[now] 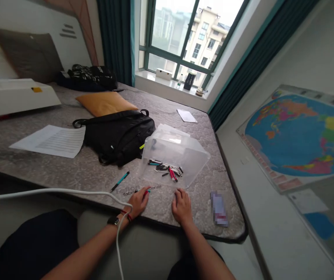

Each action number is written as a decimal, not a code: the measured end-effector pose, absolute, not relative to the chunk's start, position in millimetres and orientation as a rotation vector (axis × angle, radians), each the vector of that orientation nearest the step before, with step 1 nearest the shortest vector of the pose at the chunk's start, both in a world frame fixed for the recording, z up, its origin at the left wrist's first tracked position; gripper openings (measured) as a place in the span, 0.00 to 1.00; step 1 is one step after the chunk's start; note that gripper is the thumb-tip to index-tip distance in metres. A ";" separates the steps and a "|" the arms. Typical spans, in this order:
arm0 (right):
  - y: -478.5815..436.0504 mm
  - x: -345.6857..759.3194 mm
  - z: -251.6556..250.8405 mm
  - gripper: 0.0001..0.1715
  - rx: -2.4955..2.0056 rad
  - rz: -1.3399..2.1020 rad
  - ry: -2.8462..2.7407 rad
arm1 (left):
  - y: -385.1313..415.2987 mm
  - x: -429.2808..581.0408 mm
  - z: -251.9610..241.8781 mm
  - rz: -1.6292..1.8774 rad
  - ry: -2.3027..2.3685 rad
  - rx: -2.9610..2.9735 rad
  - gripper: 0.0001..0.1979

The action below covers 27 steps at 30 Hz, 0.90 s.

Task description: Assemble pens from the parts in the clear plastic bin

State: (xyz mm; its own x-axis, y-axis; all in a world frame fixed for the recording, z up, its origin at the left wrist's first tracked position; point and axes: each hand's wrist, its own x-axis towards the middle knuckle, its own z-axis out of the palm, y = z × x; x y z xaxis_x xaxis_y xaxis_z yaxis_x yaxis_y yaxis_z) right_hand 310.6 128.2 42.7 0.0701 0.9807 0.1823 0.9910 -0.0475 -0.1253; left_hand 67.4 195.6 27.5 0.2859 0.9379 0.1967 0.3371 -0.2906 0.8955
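At the near edge of the grey patterned fabric mattress [198,214], left hand [139,201] bends over a slim red-and-teal item [147,191], probably a pen; can't tell if pinched or just touched; right hand [182,206] lies relaxed, nothing visible in it, just short of the clear plastic bin [193,155]; mixed slim pens [171,171] lie inside, ahead of both hands; step looks like handling single pens; next move calls for a sure fingertip grip.
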 end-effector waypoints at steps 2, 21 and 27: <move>126.9 309.1 43.0 0.21 -2.126 -0.101 -2.009 | 194.5 66.3 26.8 1.049 1.123 1.758 0.15; 305.9 230.4 74.9 0.11 -2.293 0.368 -2.054 | 195.0 61.2 15.5 1.086 1.069 1.836 0.10; 311.3 232.5 61.1 0.08 -2.324 0.366 -2.127 | 195.2 60.1 12.9 0.994 1.086 1.913 0.12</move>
State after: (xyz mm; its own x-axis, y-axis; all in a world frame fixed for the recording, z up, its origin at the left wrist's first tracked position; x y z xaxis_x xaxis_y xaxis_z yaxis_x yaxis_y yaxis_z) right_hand 232.5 311.3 61.1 0.0744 0.9791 -0.1894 0.9860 -0.1006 -0.1328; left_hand 60.1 195.2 12.9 0.3508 0.8965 0.2708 0.3488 -0.3935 0.8506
